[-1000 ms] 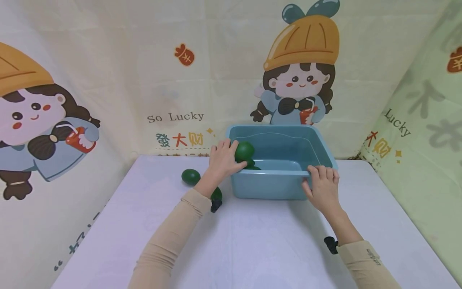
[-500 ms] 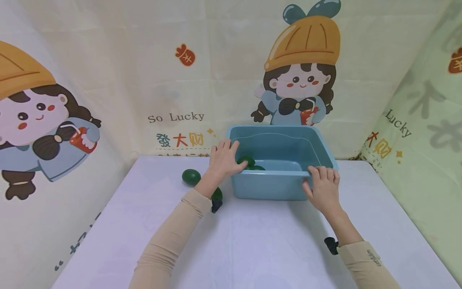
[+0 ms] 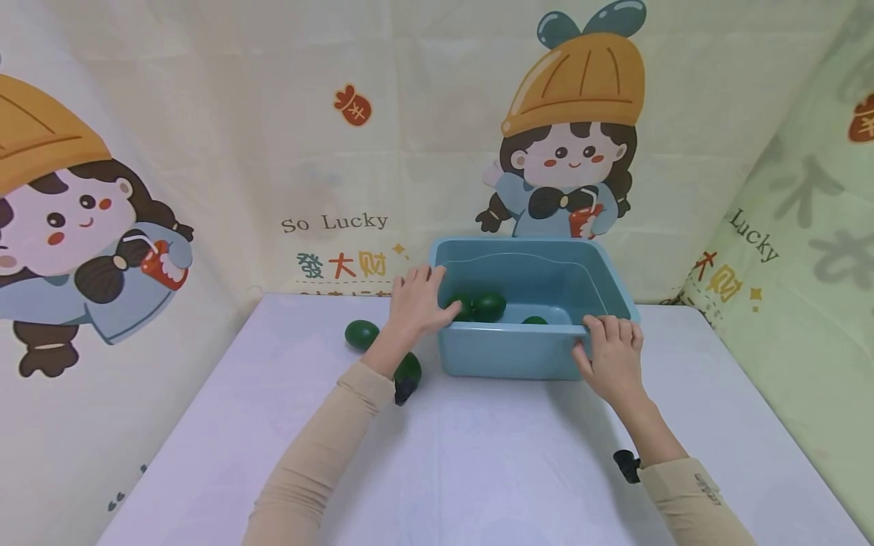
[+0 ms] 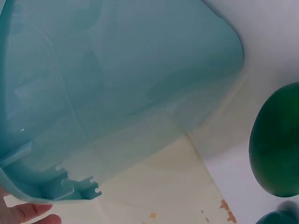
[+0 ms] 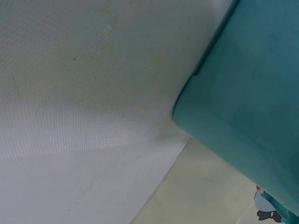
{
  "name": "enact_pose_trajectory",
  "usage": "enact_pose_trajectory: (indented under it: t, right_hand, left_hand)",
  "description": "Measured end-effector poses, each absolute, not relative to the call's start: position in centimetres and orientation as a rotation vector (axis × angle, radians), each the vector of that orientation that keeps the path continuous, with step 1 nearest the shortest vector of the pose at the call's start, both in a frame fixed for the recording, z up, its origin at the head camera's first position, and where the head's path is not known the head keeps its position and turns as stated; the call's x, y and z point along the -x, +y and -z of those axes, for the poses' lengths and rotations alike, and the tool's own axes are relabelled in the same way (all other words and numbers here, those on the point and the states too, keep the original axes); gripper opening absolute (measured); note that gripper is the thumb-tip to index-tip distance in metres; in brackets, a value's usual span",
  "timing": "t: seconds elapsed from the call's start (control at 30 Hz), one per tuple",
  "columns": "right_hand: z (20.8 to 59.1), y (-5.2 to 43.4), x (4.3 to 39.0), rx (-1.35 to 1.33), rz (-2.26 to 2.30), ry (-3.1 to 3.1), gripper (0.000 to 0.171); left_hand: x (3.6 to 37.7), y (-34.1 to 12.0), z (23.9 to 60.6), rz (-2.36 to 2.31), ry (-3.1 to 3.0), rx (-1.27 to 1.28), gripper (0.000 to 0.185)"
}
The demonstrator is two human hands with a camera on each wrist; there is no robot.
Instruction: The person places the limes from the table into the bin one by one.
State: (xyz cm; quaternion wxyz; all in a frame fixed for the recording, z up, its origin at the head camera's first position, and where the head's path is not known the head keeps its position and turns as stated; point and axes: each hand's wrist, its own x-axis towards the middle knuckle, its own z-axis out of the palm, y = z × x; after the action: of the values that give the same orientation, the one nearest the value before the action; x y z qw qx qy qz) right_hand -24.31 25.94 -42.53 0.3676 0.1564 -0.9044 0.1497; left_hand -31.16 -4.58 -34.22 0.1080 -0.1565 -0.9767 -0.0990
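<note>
A light blue plastic tub (image 3: 508, 350) stands toward the back of the white table. Inside it lie several dark green, egg-shaped fruits, one of them (image 3: 488, 307) at the left and another (image 3: 536, 321) partly hidden behind the front wall. My left hand (image 3: 415, 303) is at the tub's left front corner, fingers spread along the side rim and thumb by the front edge. Its fingertips (image 4: 32, 211) show beside the rim in the left wrist view. My right hand (image 3: 611, 356) grips the front rim near the right corner, fingers over the edge, thumb outside.
On the table (image 3: 478, 470), left of the tub, lies one green fruit (image 3: 361, 334). A second fruit (image 3: 408, 370) sits nearer, partly behind my left wrist and its black camera. Printed cloth (image 3: 437, 136) hangs behind and along both sides.
A green fruit beside my left hand has dropped into the tub, and the fruits inside have rolled rightward. My left hand has shifted slightly left. My right hand stays on the rim.
</note>
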Motion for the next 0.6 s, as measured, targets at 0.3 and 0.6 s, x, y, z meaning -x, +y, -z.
enact_pose_trajectory:
  t: [0.3,0.6]
  right_hand:
    - [42.7,26.0,24.4,-0.401,-0.378,-2.320,0.038]
    - [43.7,26.3,25.1,-0.403,-0.414,-2.323,0.037]
  left_hand:
    - [30.8,-6.2,34.3,0.339,-2.821,0.437,0.060]
    - [30.1,-8.0,34.7,0.393,-2.746,0.415,0.054]
